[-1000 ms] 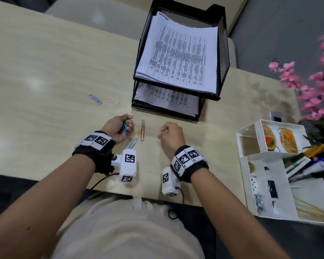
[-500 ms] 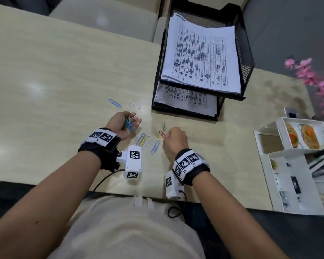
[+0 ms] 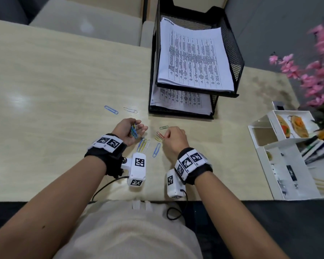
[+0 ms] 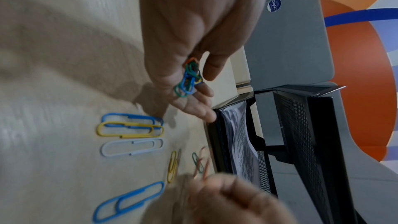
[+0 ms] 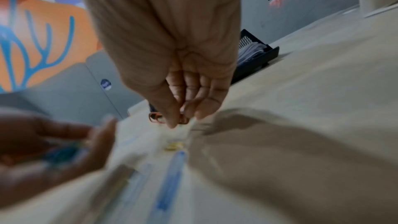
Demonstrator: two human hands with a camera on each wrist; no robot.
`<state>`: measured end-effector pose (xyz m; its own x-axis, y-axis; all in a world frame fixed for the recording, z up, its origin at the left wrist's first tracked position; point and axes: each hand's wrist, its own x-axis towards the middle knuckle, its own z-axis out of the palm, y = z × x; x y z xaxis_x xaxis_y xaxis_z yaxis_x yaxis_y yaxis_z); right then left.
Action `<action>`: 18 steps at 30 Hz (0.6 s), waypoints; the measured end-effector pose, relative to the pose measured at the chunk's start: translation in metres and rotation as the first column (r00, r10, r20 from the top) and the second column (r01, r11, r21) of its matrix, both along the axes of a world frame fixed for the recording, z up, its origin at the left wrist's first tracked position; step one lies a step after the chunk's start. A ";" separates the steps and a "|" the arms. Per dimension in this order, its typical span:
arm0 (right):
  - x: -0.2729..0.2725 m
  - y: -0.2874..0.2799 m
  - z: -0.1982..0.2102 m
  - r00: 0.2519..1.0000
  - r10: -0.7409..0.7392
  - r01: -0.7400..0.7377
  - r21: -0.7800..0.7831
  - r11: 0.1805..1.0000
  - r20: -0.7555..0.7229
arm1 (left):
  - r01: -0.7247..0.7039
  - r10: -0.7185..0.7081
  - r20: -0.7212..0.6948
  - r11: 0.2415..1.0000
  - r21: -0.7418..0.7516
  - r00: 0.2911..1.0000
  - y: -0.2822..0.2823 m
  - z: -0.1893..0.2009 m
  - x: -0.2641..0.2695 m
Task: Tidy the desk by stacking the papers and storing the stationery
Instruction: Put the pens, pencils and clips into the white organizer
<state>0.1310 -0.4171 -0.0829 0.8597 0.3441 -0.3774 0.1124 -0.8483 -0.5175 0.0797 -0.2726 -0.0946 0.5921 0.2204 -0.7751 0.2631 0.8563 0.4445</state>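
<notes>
My left hand (image 3: 132, 128) lies palm up and cups a bunch of coloured paper clips (image 3: 133, 130) (image 4: 186, 78), thumb curled over them. My right hand (image 3: 173, 136) pinches a red paper clip (image 3: 159, 135) (image 5: 156, 118) between thumb and forefinger at the desk surface. Between the hands lie loose clips: a blue, yellow and white group (image 3: 144, 144) (image 4: 131, 130), a large blue clip (image 3: 156, 150) (image 4: 129, 200), a small yellow one (image 3: 157, 138) and a green one (image 3: 164, 127). Farther left lie a blue clip (image 3: 111, 109) and a pale clip (image 3: 130, 110).
A black mesh two-tier tray (image 3: 232, 58) holding printed papers (image 3: 193, 58) stands behind the hands. A white organizer (image 3: 288, 159) with pens and small items sits at the right edge, pink flowers (image 3: 316, 71) behind it. Grey chairs (image 3: 86, 27) stand beyond the desk.
My right hand has slid a little forward and left onto the red clip and now pinches it. The left hand has opened slightly, still holding its bunch. The head view has shifted.
</notes>
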 end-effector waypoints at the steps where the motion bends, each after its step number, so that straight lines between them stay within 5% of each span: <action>1: 0.001 0.005 0.003 1.000 -0.003 0.003 0.081 0.997 -0.002 | 0.006 -0.006 0.004 1.000 -0.002 1.000 -0.001 -0.001 -0.001; 5: 0.004 0.031 0.028 0.987 0.128 -0.088 0.334 0.939 -0.100 | 0.092 -0.086 0.087 0.993 -0.070 0.993 -0.007 -0.002 -0.003; 8: 0.019 0.037 0.033 0.993 0.093 -0.059 0.358 0.932 -0.079 | 0.122 -0.115 0.111 0.990 -0.066 0.987 -0.007 -0.001 -0.002; 15: 0.038 0.019 -0.009 0.970 0.224 -0.219 -0.068 0.973 0.090 | 0.208 -0.208 0.036 0.978 0.001 0.977 0.014 -0.006 -0.011; 18: 0.033 0.017 -0.022 0.956 0.265 -0.251 -0.113 0.961 0.125 | 0.181 -0.180 0.030 0.983 -0.021 0.983 0.023 -0.010 -0.018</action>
